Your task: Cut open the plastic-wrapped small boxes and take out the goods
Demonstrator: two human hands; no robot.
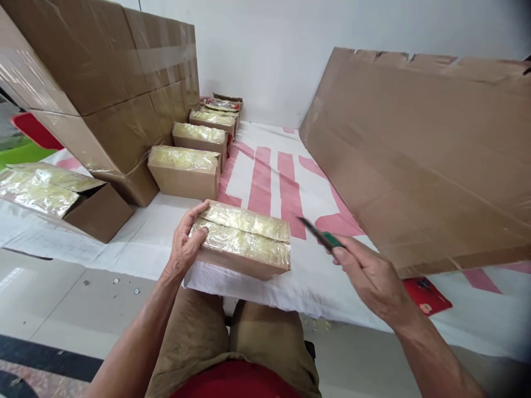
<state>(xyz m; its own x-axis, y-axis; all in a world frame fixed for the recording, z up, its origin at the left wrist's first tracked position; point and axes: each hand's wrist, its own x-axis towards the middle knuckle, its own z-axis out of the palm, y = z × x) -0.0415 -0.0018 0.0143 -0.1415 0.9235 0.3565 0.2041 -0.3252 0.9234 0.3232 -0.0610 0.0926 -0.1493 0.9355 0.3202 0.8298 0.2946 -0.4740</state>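
A small brown cardboard box (244,243), its top covered in shiny yellowish tape, lies at the near edge of a white and pink sheet (265,166). My left hand (186,243) rests on the box's left end, fingers curled over the top edge. My right hand (365,273) hovers to the right of the box and holds a green-handled cutter (319,235) whose dark blade points toward the box. The blade is apart from the box.
Several similar taped boxes (185,171) stand in a row running back toward the wall. A big stack of cartons (103,83) is at left, with an open box (62,199) below it. A large carton (423,155) lies at right. A red packet (427,296) sits near it.
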